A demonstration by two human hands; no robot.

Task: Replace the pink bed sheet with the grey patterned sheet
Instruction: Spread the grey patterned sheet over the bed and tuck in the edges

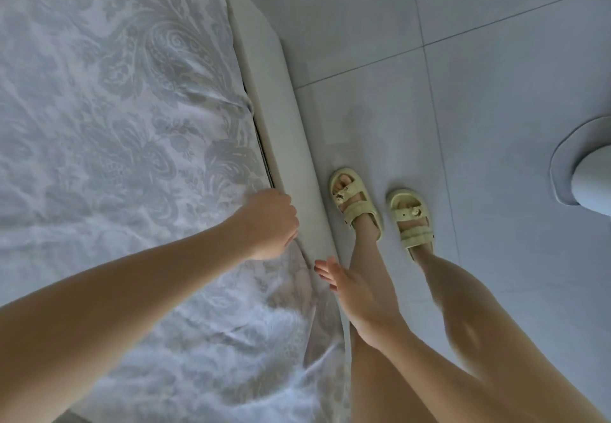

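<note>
Two bare hands meet at the right edge of the bed, in the lower middle of the frame. The grey patterned sheet (125,118) covers the mattress across the whole left half of the frame, and its edge spills over the side in loose folds at lower centre. The left hand (271,224) reaches in from the lower left with its fingers curled down over the sheet's edge, gripping the fabric right where the mattress meets the pale padded bed frame (291,131). The right hand (345,288) lies just below it, fingers straight and spread and holding nothing; it is slightly blurred, so I cannot tell whether the fingertips touch the hanging cloth. The person stands just beside the frame on a pale tiled floor (463,59), wearing yellow sandals (355,201). A white rounded object (588,171) sits at the right edge.
</note>
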